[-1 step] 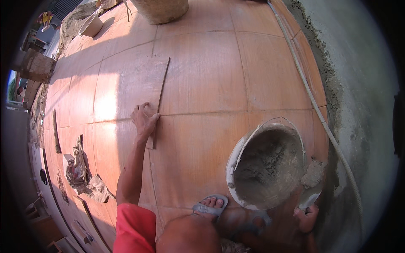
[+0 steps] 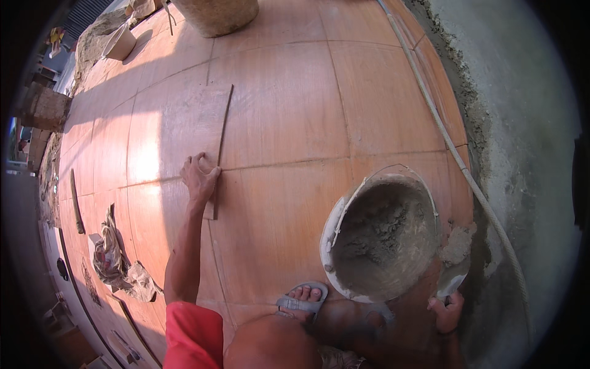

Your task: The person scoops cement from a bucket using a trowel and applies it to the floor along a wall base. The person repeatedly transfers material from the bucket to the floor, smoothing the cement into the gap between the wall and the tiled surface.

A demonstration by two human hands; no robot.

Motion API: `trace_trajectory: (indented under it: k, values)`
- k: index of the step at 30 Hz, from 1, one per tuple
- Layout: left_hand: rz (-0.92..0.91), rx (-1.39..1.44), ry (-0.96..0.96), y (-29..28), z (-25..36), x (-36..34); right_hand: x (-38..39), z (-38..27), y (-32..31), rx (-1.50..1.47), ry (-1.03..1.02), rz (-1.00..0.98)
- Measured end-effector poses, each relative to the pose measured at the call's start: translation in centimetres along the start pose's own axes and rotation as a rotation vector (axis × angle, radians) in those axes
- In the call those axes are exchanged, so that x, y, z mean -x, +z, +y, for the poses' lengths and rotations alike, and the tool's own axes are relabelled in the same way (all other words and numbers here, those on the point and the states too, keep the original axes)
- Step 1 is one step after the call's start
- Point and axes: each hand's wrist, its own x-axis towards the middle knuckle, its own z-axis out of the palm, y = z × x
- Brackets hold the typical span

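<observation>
Closest to me, at the lower edge, I see a bent knee and a foot in a grey sandal planted on the tiled floor. To the right of it my right hand has its fingers wrapped shut around the handle of a trowel, whose blade carries a lump of grey mortar and points up toward the rough grey strip along the floor's right edge. Just left of the trowel stands a pale bucket, open-topped, its inside smeared and partly filled with grey mortar, its rim touching the area by my foot.

Over on the left, beyond a red sleeve, my left arm stretches forward and the left hand lies on the orange tiles, fingers curled together and resting against the near end of a long thin wooden strip. The strip lies along a joint between tiles and runs away from me.

Left of the arm a crumpled rag lies on the floor. A pale hose curves along the right border of the tiling. Farthest off, at the top, sits the base of a large round tan pot and a small light bucket.
</observation>
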Motion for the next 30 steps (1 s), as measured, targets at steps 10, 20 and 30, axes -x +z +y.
trace_trajectory:
  k: [10,20,30]
  values:
    - [-0.554,0.906,0.276,-3.2,17.5,14.3,0.2,5.8,-3.5,-0.112,0.243,0.189]
    - [-0.486,0.939,0.65,-7.5,27.0,14.3,-4.9,4.9,-3.3,-0.109,0.269,0.094]
    - [-0.507,0.815,1.096,-7.8,32.9,14.0,-8.8,2.0,-5.9,-0.385,0.319,0.061]
